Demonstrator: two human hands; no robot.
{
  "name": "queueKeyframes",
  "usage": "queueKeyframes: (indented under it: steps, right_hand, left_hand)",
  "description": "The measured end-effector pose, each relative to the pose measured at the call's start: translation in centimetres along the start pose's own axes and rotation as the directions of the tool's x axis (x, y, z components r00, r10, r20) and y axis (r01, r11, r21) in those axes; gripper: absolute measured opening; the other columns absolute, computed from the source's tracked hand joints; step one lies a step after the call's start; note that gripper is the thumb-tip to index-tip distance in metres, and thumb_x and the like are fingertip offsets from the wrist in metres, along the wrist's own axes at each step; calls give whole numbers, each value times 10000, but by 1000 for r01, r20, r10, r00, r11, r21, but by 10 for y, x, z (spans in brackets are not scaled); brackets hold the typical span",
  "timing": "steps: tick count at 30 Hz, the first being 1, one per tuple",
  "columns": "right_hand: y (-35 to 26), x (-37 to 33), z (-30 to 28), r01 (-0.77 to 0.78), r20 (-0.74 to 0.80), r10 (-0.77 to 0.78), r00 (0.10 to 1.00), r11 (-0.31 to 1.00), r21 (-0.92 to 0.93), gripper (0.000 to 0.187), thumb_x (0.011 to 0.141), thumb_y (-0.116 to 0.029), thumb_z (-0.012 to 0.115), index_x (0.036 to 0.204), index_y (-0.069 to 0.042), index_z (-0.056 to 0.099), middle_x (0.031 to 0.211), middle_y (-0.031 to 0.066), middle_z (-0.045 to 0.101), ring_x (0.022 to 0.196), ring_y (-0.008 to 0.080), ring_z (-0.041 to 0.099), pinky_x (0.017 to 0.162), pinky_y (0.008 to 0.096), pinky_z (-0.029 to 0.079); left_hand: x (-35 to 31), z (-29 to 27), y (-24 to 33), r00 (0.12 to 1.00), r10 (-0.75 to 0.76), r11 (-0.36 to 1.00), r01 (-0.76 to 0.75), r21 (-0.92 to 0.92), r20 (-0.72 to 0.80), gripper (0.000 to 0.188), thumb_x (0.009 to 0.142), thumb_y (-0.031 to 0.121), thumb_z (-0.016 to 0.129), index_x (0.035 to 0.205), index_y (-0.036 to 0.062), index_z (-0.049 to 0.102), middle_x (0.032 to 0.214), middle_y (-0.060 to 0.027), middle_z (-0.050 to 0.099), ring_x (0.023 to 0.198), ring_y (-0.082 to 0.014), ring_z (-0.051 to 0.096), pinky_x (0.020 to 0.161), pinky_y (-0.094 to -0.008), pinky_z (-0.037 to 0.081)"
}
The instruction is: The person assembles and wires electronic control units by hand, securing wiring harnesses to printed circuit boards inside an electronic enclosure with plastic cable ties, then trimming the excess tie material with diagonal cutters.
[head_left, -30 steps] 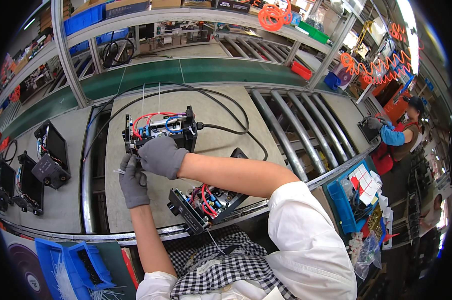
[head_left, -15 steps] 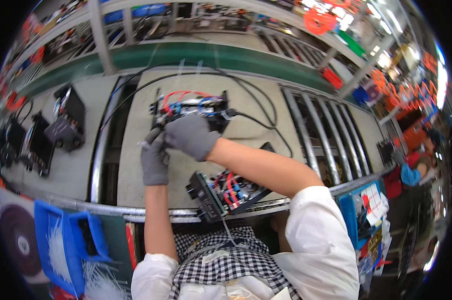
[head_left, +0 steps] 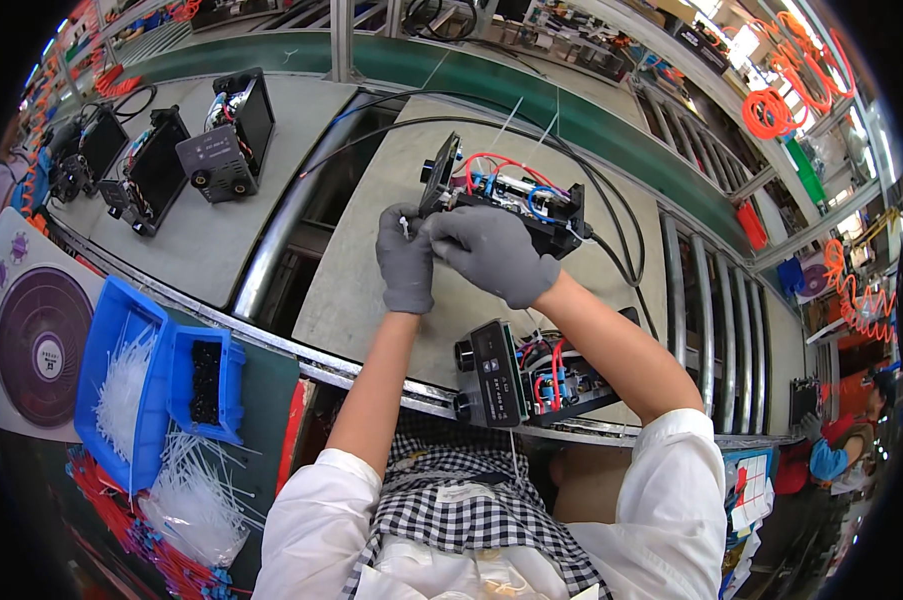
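Both hands wear grey gloves and meet at the near left corner of an open black electrical unit [head_left: 511, 200] with red and blue wires. My left hand [head_left: 404, 265] is closed, with a small white piece at its fingertips that is too small to name. My right hand [head_left: 496, 255] is closed beside it, thumb and fingers pressed together; what they grip is hidden. Thin white strands rise behind the unit. Nearer me, a second opened unit [head_left: 541, 375] with a dark front panel and red wires lies at the table edge, under my right forearm.
Several similar black units [head_left: 233, 135] stand on the board at left. A blue bin [head_left: 121, 385] holds white cable ties, beside a smaller blue bin [head_left: 206, 385] of black parts. Metal rollers [head_left: 716, 320] run at right. A black cable [head_left: 626, 235] loops behind the unit. A fan-like appliance [head_left: 46, 345] sits far left.
The view has swung left, so the whole scene sits further right and the bins at left show more. Both hands stay together at the unit's corner.
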State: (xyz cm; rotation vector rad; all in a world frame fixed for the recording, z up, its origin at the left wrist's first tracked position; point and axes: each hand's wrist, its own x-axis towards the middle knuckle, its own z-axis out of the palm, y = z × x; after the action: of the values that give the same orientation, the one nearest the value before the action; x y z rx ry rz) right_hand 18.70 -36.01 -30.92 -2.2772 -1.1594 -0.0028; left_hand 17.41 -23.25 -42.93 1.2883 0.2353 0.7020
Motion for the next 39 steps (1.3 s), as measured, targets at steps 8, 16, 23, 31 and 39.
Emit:
queueKeyframes:
  steps: [8, 16, 23, 31, 39]
  right_hand:
    - [7, 6, -1, -175, 45, 172, 984, 898, 404, 134, 865, -166, 643, 904, -39, 662, 752, 79, 653, 647, 189, 627, 609, 336, 516]
    - [-9, 9, -15, -605, 471, 381, 796, 509, 612, 182, 915, -195, 653, 1011, -41, 660, 725, -5, 577, 585, 56, 510, 505, 220, 429]
    - [-51, -19, -54, -308, 386, 102, 917, 797, 520, 263, 933, -268, 646, 1096, -62, 660, 824, 44, 644, 701, 117, 621, 606, 284, 515]
    - [-112, -197, -25, 127, 370, -423, 827, 782, 610, 233, 960, -277, 612, 1019, -56, 654, 956, 97, 679, 879, 290, 664, 750, 406, 541]
    - [-98, -253, 32, -331, 360, -2, 933, 389, 860, 253, 959, -223, 606, 1099, -26, 681, 1069, 97, 706, 1002, 230, 664, 896, 356, 514]
  left_hand:
    - [3, 7, 4, 997, 53, 964, -37, 263, -52, 284, 815, 46, 727, 1068, 34, 598, 815, 3, 564, 724, -90, 507, 656, -252, 451]
    - [11, 5, -2, 990, -139, 983, 140, 122, -10, 376, 780, -34, 636, 1148, 34, 596, 785, 24, 554, 684, -80, 504, 598, -233, 428]
    - [49, -88, 6, 962, 22, 715, -205, 669, 271, 421, 832, 200, 716, 1216, 61, 612, 1013, -149, 668, 902, -252, 672, 802, -376, 535]
    - [95, -132, 57, 765, -610, -97, -334, 938, 209, 654, 894, 612, 557, 1078, 0, 695, 1188, -245, 660, 1101, -383, 634, 970, -449, 484]
    - [90, -113, 60, 709, -647, -261, -552, 792, 281, 676, 917, 634, 479, 982, 8, 726, 1084, -250, 682, 1031, -398, 648, 915, -461, 495]
